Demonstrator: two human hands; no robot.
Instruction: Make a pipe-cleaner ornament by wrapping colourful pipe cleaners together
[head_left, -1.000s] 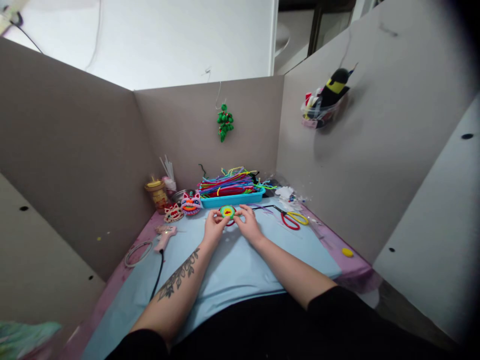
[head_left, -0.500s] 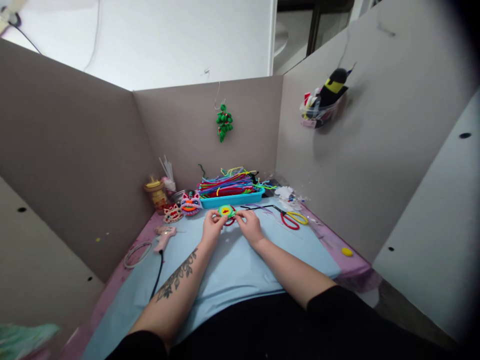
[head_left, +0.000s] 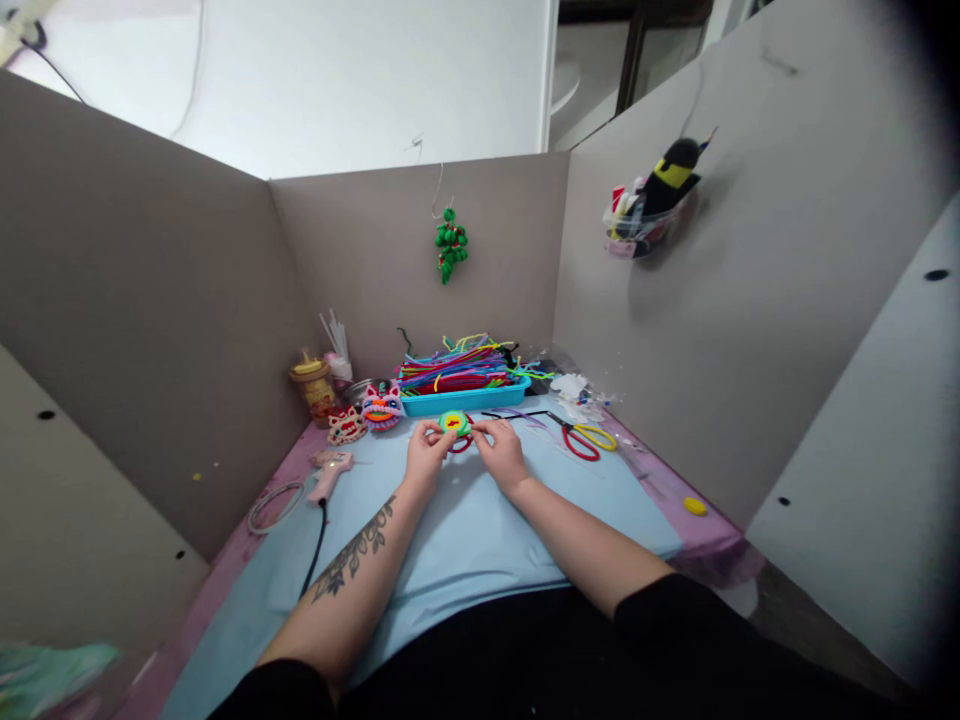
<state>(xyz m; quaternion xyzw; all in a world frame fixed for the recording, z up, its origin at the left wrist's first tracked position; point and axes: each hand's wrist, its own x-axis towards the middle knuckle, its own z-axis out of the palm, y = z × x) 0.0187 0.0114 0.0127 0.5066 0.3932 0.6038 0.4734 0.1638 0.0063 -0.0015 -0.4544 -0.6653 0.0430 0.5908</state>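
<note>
A small round craft piece (head_left: pixel 454 424) of green, yellow and red pipe cleaner sits between my fingertips above the light blue mat (head_left: pixel 480 540). My left hand (head_left: pixel 424 458) pinches its left edge and my right hand (head_left: pixel 501 455) pinches its right edge. A red loop hangs just under the piece. Right behind it stands a blue tray (head_left: pixel 465 400) heaped with coloured pipe cleaners.
Red-and-yellow scissors (head_left: pixel 586 437) lie right of my hands. A pink glue gun (head_left: pixel 331 472) with a black cord, a wire ring (head_left: pixel 277 506), two finished mask figures (head_left: pixel 369 412) and a jar (head_left: pixel 315 388) sit left. Grey cardboard walls (head_left: pixel 150 300) enclose the desk.
Both hands have kept hold of the round piece and shifted it only slightly; the fingers have closed in nearer to its edges.
</note>
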